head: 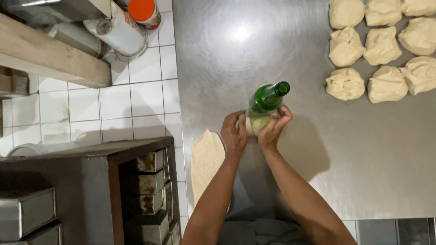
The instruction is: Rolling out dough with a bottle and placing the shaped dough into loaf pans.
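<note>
Where both hands meet near the middle of the brushed steel table (318, 149), a pale dough lump (257, 123) sits cupped between them. Left hand (234, 134) curled round its left side, right hand (274, 127) curled round its right; fingers wrapped close on the dough. Green glass bottle (267, 97) stands just behind, touching. Flattened dough sheet (206, 161) at table's left edge. Nine dough balls (381, 45) far right.

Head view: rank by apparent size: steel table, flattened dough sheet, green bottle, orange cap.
1. steel table
2. flattened dough sheet
3. green bottle, though it stands nearer the camera and both hands hide its base, so unsure against the sheet
4. orange cap
</note>
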